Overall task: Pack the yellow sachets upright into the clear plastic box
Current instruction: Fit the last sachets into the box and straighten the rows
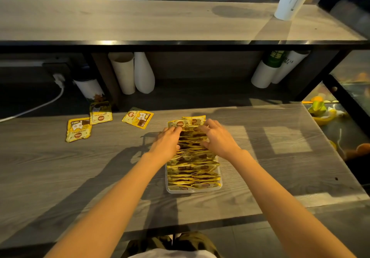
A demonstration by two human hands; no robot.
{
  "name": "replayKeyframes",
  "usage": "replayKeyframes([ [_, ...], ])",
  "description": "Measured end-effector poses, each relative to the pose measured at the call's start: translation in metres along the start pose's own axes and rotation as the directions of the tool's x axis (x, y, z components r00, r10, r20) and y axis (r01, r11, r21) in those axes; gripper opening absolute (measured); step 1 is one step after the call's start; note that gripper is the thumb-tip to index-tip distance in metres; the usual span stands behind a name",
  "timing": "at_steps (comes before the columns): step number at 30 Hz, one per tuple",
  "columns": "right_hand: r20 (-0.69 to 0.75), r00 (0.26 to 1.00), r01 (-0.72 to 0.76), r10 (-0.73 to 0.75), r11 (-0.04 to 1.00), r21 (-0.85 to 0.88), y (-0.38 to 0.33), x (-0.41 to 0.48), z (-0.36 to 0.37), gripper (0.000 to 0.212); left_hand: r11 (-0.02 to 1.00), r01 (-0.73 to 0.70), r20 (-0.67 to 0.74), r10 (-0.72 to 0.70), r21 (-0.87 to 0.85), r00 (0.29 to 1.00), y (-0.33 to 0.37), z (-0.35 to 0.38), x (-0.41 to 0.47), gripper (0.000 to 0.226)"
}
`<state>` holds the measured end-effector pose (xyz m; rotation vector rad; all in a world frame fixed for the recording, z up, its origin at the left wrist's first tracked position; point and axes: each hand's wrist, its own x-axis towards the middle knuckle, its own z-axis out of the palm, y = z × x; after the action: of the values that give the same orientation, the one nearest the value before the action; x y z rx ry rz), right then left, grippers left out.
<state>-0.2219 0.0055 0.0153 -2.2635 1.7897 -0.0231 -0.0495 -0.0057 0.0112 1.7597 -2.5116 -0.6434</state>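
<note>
Clear plastic box (169,189) sits on the grey wood-grain table (80,177), packed with upright yellow sachets (193,174). Left hand (167,143) and right hand (218,137) press spread fingers against the far sachets. Beyond, three loose sachets (78,129) lie flat at left.

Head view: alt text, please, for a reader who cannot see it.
Both hands, left hand and right hand, press upright yellow sachets into a clear plastic box on a grey table. Three loose sachets lie to the left.
</note>
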Motion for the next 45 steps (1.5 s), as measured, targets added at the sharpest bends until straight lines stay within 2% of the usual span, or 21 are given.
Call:
replayKeyframes([
  [2, 0.056, 0.998, 0.018, -0.013, 0.997, -0.075, -0.001, 0.005, 0.000, 0.047, 0.999, 0.029, 0.024, -0.028, -0.016, 0.999, 0.001, 0.001, 0.002, 0.051],
  [6, 0.152, 0.988, -0.012, 0.016, 0.999, -0.031, -0.002, 0.011, 0.000, 0.042, 0.998, 0.041, 0.039, -0.043, 0.052, 0.998, 0.005, 0.002, 0.003, 0.044],
  [8, 0.160, 0.987, -0.035, 0.035, 0.999, 0.001, -0.002, 0.011, 0.003, 0.036, 0.995, 0.018, 0.012, -0.019, 0.102, 1.000, 0.007, 0.003, 0.002, 0.036],
  [13, 0.129, 0.991, -0.046, 0.038, 0.997, 0.062, 0.000, 0.009, 0.009, 0.032, 0.995, -0.014, -0.116, 0.025, 0.096, 0.993, 0.004, 0.011, 0.001, 0.024],
  [17, 0.123, 0.992, -0.040, 0.031, 0.997, 0.067, 0.000, 0.008, 0.009, 0.030, 0.993, -0.039, -0.053, 0.045, 0.114, 0.998, 0.000, 0.015, 0.005, 0.034],
  [24, 0.088, 0.996, -0.045, 0.034, 0.991, 0.124, 0.003, 0.008, 0.007, 0.029, 0.999, -0.004, -0.015, 0.004, 0.039, 1.000, -0.001, 0.005, 0.007, 0.020],
  [30, 0.137, 0.989, -0.085, 0.062, 0.982, 0.168, 0.004, 0.005, 0.010, 0.032, 1.000, -0.014, 0.069, 0.013, 0.011, 0.998, 0.000, 0.004, 0.006, 0.020],
  [35, 0.219, 0.973, -0.120, 0.077, 0.974, 0.192, 0.006, 0.005, 0.001, 0.033, 0.990, 0.005, 0.145, 0.016, -0.144, 0.989, -0.003, -0.004, 0.008, 0.031],
  [39, 0.088, 0.987, -0.155, 0.134, 0.942, 0.298, 0.007, 0.005, -0.011, 0.025, 0.962, 0.042, 0.070, -0.024, -0.270, 0.997, -0.001, -0.016, 0.012, 0.031],
  [43, -0.089, 0.985, -0.132, 0.150, 0.975, 0.178, 0.012, 0.014, -0.012, 0.024, 0.976, 0.040, -0.125, -0.068, -0.213, 0.990, 0.004, -0.022, 0.023, 0.022],
  [45, -0.122, 0.986, -0.097, 0.118, 0.982, 0.163, 0.013, 0.020, -0.010, 0.039, 0.982, 0.043, -0.177, -0.075, -0.182, 0.981, 0.005, -0.023, 0.030, 0.028],
])
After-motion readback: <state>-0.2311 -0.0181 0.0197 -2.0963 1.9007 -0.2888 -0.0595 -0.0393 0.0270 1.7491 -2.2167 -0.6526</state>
